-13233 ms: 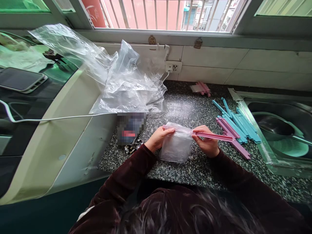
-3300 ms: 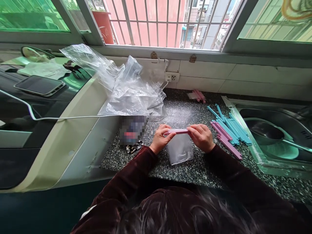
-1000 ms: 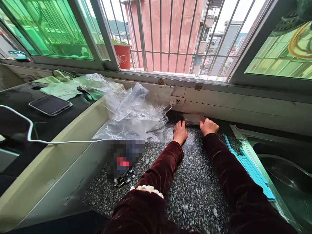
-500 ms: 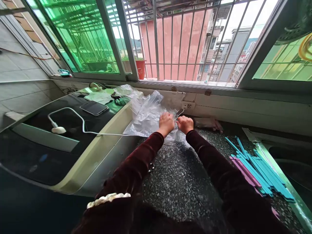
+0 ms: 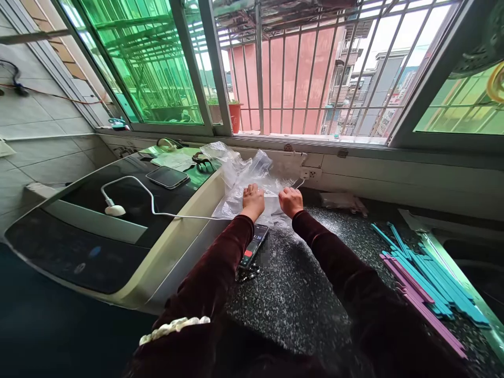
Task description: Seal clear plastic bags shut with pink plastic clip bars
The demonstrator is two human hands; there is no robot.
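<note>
My left hand (image 5: pixel 253 202) is closed, its fingers curled at the near edge of a crumpled clear plastic bag (image 5: pixel 240 181). A short gap to the right, my right hand (image 5: pixel 291 202) is closed too, gripping the same plastic at its right side. The film between the two fists looks stretched; the fingertips are hidden. Under my left forearm lies a phone (image 5: pixel 258 239) with a lit screen, partly covered by the sleeve. Some dark, shiny beads (image 5: pixel 248 273) lie at its lower end.
Turquoise strips (image 5: pixel 433 273) and pink strips (image 5: pixel 429 320) lie on the speckled counter (image 5: pixel 291 299) at right, beside a sink (image 5: pixel 472 257). A flat clear packet (image 5: pixel 342 202) lies near the wall. On the left, a washing machine (image 5: pixel 90 252) carries another phone (image 5: pixel 167 177) and a white cable (image 5: pixel 151 197).
My hands have moved apart, the left one leftward and the right slightly left. The view has shifted, and the lit phone under my left forearm now shows.
</note>
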